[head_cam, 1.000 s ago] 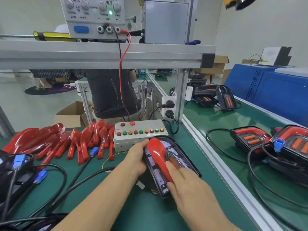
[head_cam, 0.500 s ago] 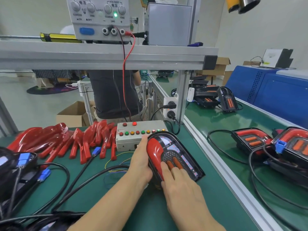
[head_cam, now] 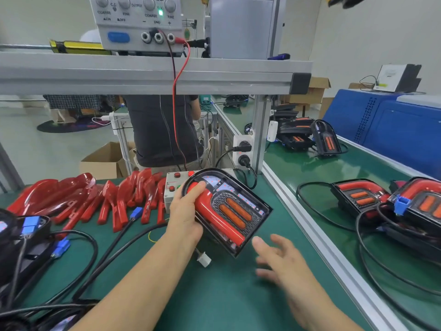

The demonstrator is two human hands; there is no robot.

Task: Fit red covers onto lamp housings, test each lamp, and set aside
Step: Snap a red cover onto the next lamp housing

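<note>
Lamp housing (head_cam: 229, 211): black, raised off the green desk (head_cam: 226, 295) at a tilt, rounded end away from the person, long axis running far-left to near-right. Red cover (head_cam: 214, 215): seated along its left side. Left hand (head_cam: 188, 211): grasps the housing's left edge, thumb on the cover. Right hand (head_cam: 281, 259): released, fingers spread, just beside the near corner. Loose red covers (head_cam: 95, 199): heaped at left. Finished lamps (head_cam: 393, 201): at right.

hands: 2, centre bottom | lamp housing (head_cam: 229, 211) held: 1 | lamps right edge (head_cam: 391, 201): 2 | loose red covers (head_cam: 100, 201) left: a pile, uncountable | cardboard box (head_cam: 105, 161): 1
</note>
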